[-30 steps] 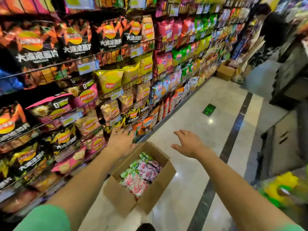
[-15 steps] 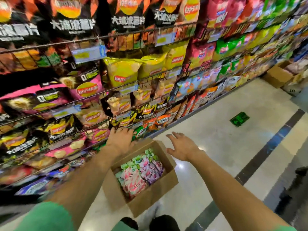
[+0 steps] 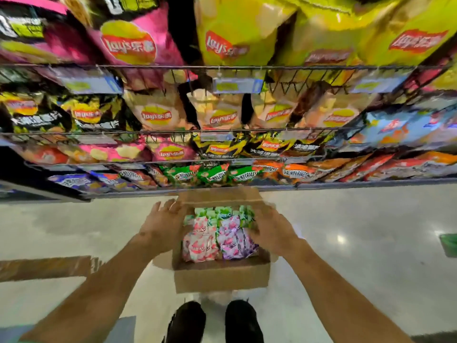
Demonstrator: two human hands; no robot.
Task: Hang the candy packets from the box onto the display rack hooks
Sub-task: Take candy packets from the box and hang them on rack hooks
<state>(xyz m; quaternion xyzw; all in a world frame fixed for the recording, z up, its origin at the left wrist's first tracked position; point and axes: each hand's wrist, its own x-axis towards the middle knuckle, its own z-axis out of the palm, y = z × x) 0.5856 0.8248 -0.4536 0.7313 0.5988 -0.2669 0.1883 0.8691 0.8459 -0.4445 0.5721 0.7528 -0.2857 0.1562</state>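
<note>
An open cardboard box (image 3: pixel 221 278) stands on the floor in front of my feet. Inside lie several candy packets (image 3: pixel 217 233), pink, purple and green. My left hand (image 3: pixel 162 225) hovers over the box's left edge with its fingers spread straight. My right hand (image 3: pixel 272 229) is at the box's right edge, over the packets; motion blur hides how its fingers lie. Neither hand plainly holds a packet. The display rack (image 3: pixel 222 131) of wire shelves rises just behind the box, full of crisp bags.
Wire shelf rails with price tags (image 3: pixel 235 85) run across the view. My two black shoes (image 3: pixel 215 320) stand just behind the box. A flat cardboard piece (image 3: pixel 47 268) lies on the floor at left. A green floor marker (image 3: pixel 448 243) is at far right.
The view has swung down to face the rack squarely. Both hands have dropped toward the box, the right one coming in from beside it to its right edge.
</note>
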